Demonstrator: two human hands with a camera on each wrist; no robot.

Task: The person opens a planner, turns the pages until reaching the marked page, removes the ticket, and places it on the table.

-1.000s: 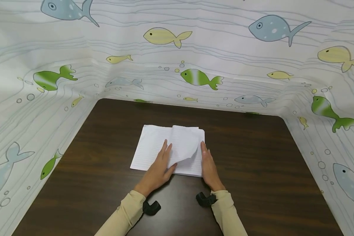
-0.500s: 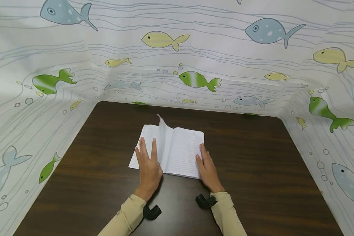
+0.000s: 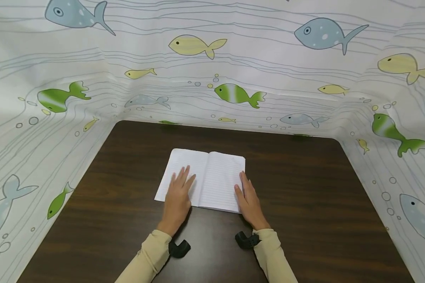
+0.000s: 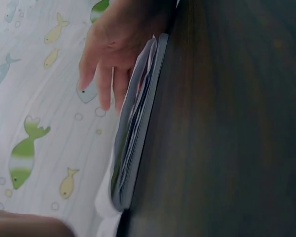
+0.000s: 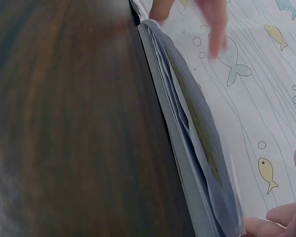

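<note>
An open notebook with lined white pages (image 3: 221, 181) lies on the dark wooden table. My left hand (image 3: 177, 198) is over the left page with its fingers spread and fairly straight; in the right wrist view this hand (image 5: 212, 24) looks blurred above the paper. At the right edge of the notebook rests my right hand (image 3: 250, 202), its thumb on the page and its straight fingers along the side. The left wrist view shows the notebook's near edge (image 4: 138, 118) with its stacked, slightly loose sheets, and the right hand (image 4: 121, 42) beyond it.
Around the table (image 3: 315, 196) stands a white sheet (image 3: 276, 67) printed with fish and bubbles, on the far side and both flanks. Black bands with curved mounts (image 3: 246, 239) sit at the wrists, by the cream sleeves (image 3: 274, 251).
A loose page has turned over from right to left and now lies flat. My left hand has gone left with it and come down over the left page. The right hand stays by the right edge.
</note>
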